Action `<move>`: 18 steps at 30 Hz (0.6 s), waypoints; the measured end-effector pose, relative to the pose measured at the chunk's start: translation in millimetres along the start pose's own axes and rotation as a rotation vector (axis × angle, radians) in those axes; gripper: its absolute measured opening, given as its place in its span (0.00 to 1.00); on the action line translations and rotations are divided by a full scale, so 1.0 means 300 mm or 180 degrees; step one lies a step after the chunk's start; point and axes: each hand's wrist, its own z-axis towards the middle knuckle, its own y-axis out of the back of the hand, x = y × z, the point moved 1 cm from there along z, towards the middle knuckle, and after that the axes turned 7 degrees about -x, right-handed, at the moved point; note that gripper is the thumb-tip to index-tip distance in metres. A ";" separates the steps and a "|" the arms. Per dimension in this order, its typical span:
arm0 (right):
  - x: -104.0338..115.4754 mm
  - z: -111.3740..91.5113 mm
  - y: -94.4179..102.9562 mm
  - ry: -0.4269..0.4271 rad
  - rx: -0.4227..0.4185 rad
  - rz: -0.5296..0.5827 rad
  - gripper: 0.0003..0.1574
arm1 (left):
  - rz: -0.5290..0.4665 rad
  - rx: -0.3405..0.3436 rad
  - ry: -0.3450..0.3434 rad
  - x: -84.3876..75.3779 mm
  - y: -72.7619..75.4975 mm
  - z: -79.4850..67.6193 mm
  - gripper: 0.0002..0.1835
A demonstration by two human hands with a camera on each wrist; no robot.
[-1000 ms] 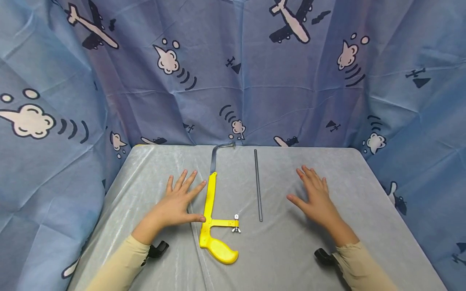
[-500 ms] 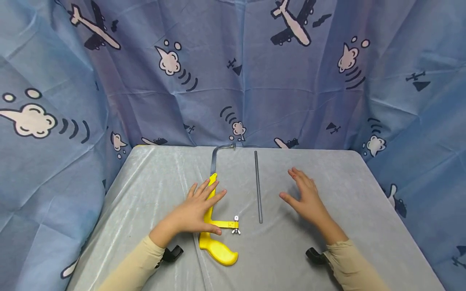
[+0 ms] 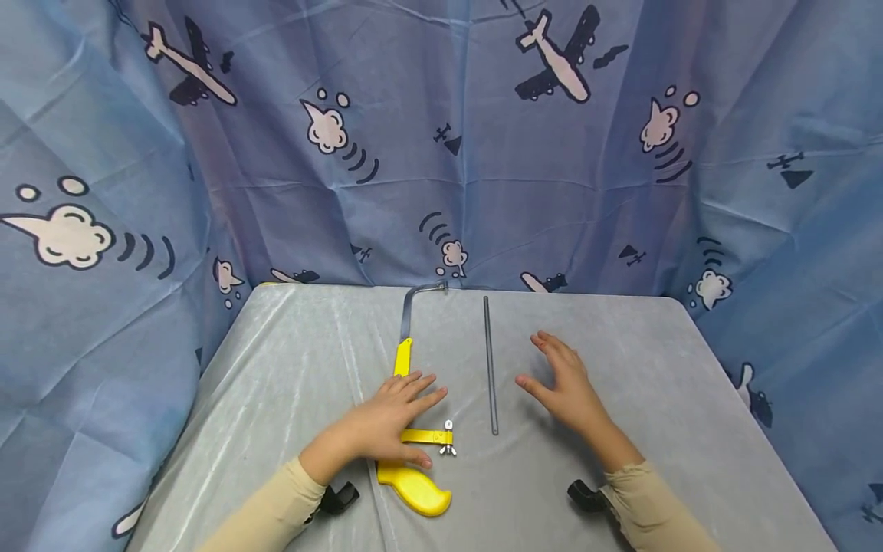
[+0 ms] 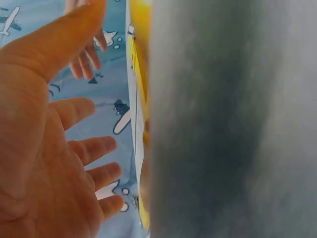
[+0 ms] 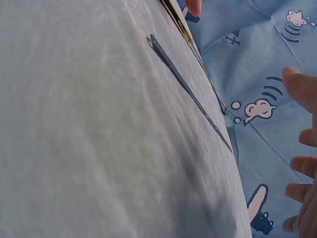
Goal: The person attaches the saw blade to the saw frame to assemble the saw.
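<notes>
A yellow hacksaw frame (image 3: 417, 491) with a bent grey metal front end lies on the table, its handle toward me. It carries no blade; a wing nut sits on its short yellow crossbar. My left hand (image 3: 386, 422) hovers over the frame's middle with fingers spread, hiding part of it. In the left wrist view, that palm (image 4: 54, 158) holds nothing. To the right of the frame lies a thin grey hacksaw blade (image 3: 490, 368), also seen lengthwise in the right wrist view. My right hand (image 3: 569, 391), fingers extended, is raised to the right of the blade.
A pale grey cloth covers the table (image 3: 276, 368). Behind and on both sides hangs a blue curtain (image 3: 386, 215) printed with planes and clouds. The bent end of the frame reaches the table's far edge. Black wrist mounts (image 3: 586, 497) stick out below both forearms.
My left hand has moved right and nearer to me, from beside the hacksaw frame to over it. My right hand has shifted left toward the blade. The head view has tilted up slightly.
</notes>
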 end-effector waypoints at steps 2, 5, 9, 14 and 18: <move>0.008 -0.002 -0.011 -0.0044 0.0034 -0.0016 0.48 | -0.0023 0.0072 0.0023 -0.007 -0.007 0.002 0.57; 0.015 -0.004 -0.030 -0.0119 0.0082 -0.0069 0.49 | -0.0049 0.0136 0.0047 -0.016 -0.020 0.004 0.56; 0.027 0.006 -0.047 -0.0193 0.0106 -0.0087 0.49 | -0.0100 0.0110 0.0040 -0.021 -0.027 0.010 0.55; 0.030 0.023 -0.071 -0.0262 0.0130 -0.0072 0.47 | -0.0116 0.0067 0.0055 -0.024 -0.027 0.024 0.48; 0.029 0.032 -0.090 -0.0385 0.0230 -0.0105 0.45 | -0.0083 0.0036 0.0073 -0.027 -0.021 0.035 0.40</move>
